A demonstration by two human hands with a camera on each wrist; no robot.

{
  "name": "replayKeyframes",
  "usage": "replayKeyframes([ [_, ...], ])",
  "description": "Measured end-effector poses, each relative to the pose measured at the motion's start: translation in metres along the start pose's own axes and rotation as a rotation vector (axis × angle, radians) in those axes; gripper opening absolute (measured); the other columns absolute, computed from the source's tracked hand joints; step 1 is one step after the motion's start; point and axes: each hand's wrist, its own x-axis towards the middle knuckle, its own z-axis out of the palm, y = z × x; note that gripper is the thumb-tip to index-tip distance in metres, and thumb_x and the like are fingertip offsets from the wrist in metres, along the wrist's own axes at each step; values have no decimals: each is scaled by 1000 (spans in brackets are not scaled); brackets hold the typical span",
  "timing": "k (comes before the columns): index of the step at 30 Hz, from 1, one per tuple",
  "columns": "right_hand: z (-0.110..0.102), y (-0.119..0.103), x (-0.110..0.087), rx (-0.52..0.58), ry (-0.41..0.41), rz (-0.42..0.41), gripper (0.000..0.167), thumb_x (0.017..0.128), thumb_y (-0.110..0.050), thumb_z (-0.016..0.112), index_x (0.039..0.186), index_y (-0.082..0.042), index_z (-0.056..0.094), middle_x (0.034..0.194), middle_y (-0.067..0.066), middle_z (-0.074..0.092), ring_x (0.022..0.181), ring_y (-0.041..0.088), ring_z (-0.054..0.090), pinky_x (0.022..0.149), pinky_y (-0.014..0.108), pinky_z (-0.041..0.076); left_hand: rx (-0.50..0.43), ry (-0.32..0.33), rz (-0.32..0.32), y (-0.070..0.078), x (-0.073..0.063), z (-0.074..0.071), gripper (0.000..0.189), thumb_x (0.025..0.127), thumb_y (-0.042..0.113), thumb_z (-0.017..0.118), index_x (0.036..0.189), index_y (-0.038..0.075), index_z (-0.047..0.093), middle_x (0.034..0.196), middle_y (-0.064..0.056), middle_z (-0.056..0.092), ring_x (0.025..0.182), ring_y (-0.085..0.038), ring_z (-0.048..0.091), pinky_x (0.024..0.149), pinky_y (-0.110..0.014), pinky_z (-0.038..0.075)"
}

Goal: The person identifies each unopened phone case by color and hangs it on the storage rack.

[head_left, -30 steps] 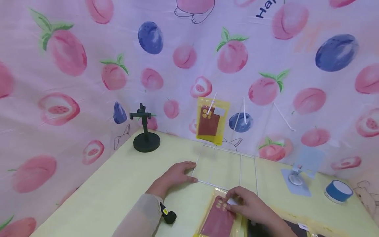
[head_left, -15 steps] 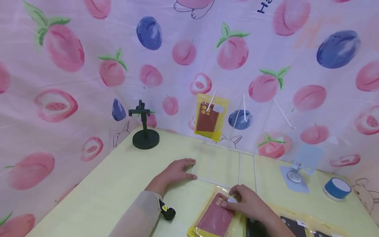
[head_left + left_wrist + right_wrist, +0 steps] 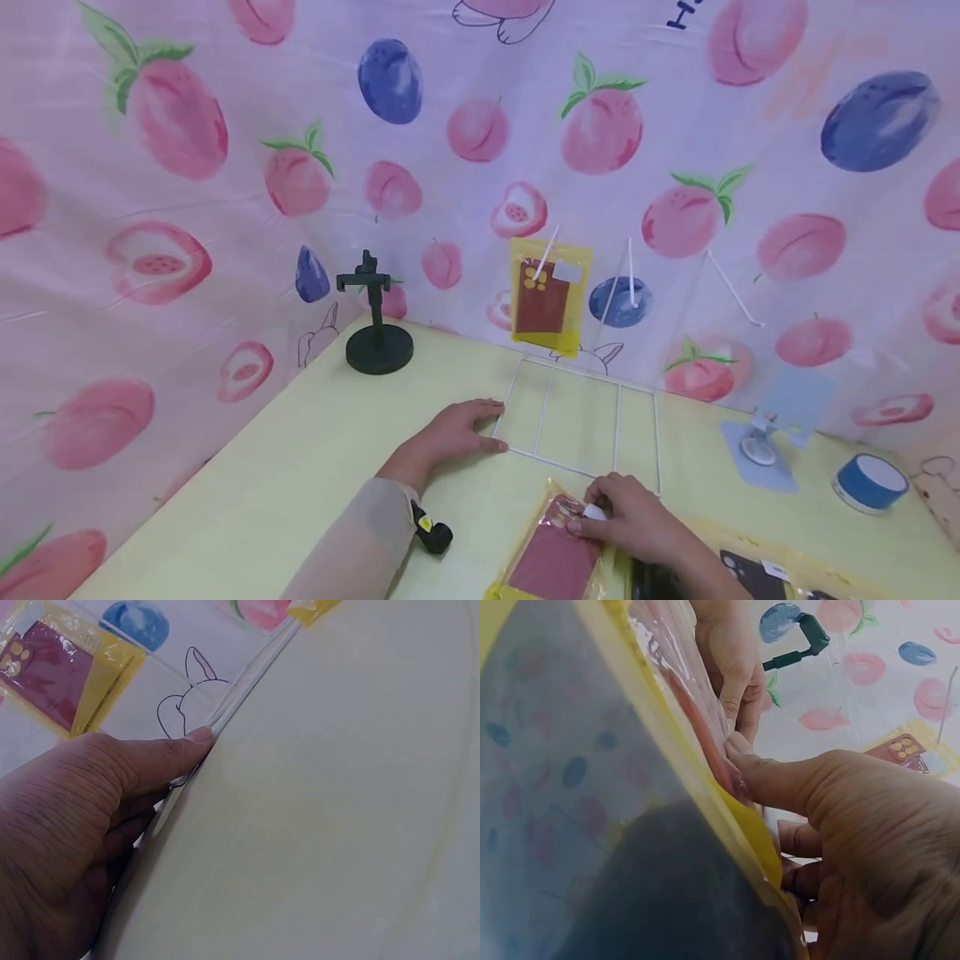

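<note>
My right hand pinches the upper right part of a clear, yellow-edged packet by a white tag; inside is a dark red phone case. In the right wrist view, the thumb presses on the packet's face with the fingers behind its edge. My left hand rests at the left end of a white wire display rack, its fingers fairly straight. The left thumb tip touches the front corner wire. Another packaged red phone case hangs on the rack's left hook; two more hooks have nothing on them.
Several packaged black phone cases lie at the lower right, partly under my right forearm. A black stand with a round base is at the back left. To the right are a light blue stand and a blue-and-white roll.
The head view has shifted slightly. Both hands keep almost the same places; the packet in my right hand has moved only a little, shifting slightly away from the rack.
</note>
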Motion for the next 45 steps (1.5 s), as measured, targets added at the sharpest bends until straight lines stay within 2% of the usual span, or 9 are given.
replayKeyframes([
  [7, -1, -2, 2, 56, 49, -14, 22, 92, -39, 73, 87, -20, 63, 71, -10, 52, 66, 8, 46, 59, 25, 40, -6, 5, 0, 1, 2, -3, 72, 86, 45, 77, 147, 15, 54, 154, -1, 47, 146, -22, 36, 121, -43, 26],
  [11, -2, -7, 0, 172, 100, 30, 15, 95, -28, 72, 89, -17, 63, 76, -9, 64, 72, 8, 59, 61, 24, 47, -18, -3, -5, 3, 1, -3, 72, 86, 43, 78, 147, 14, 54, 154, -1, 47, 146, -23, 36, 121, -43, 26],
  [14, -3, -11, -1, 196, 84, 43, 17, 94, -31, 72, 92, -16, 64, 82, -9, 67, 79, 10, 63, 66, 25, 51, -8, -6, -4, 4, 0, -4, 71, 86, 42, 78, 147, 13, 54, 154, -2, 47, 146, -23, 36, 120, -43, 26],
  [18, -4, -16, -3, 27, -17, -23, 36, 87, -56, 72, 95, -21, 67, 88, -14, 64, 84, 9, 58, 75, 29, 51, -2, -6, -2, 5, -1, -5, 71, 87, 42, 77, 147, 13, 54, 154, -2, 47, 145, -23, 36, 120, -43, 27],
  [22, -6, -26, -8, -224, -44, -122, 58, 70, -80, 70, 95, -27, 69, 93, -19, 61, 89, 8, 53, 78, 33, 50, -22, 3, 8, 8, 0, -5, 70, 87, 42, 77, 146, 13, 54, 153, -3, 47, 145, -24, 37, 120, -44, 26],
  [25, -6, -35, -12, -272, -108, -170, 60, 65, -83, 70, 92, -29, 68, 92, -22, 59, 90, 8, 50, 78, 32, 50, -17, -1, 6, 6, 1, -4, 71, 86, 43, 77, 146, 13, 54, 153, -2, 48, 145, -23, 37, 120, -43, 27],
  [35, -3, -39, -15, -22, -317, -208, 29, 81, -54, 77, 81, -28, 64, 79, -18, 53, 80, 3, 43, 67, 21, 42, 31, -12, 6, 1, 1, -3, 71, 87, 44, 76, 147, 15, 54, 154, 1, 47, 146, -21, 36, 120, -41, 27],
  [39, -4, -31, -14, 45, -350, -237, 22, 89, -49, 72, 85, -28, 63, 78, -17, 52, 76, 2, 44, 64, 20, 41, 26, -15, 0, 2, 0, -3, 70, 87, 44, 76, 147, 15, 53, 154, 0, 47, 146, -21, 36, 120, -42, 26],
  [45, -6, -22, -11, 293, -384, -261, 14, 99, -32, 65, 96, -19, 62, 76, -14, 59, 66, -2, 48, 57, 18, 43, 9, -10, 7, 5, -2, -4, 70, 88, 41, 77, 147, 13, 54, 154, -3, 47, 145, -24, 37, 120, -43, 26],
])
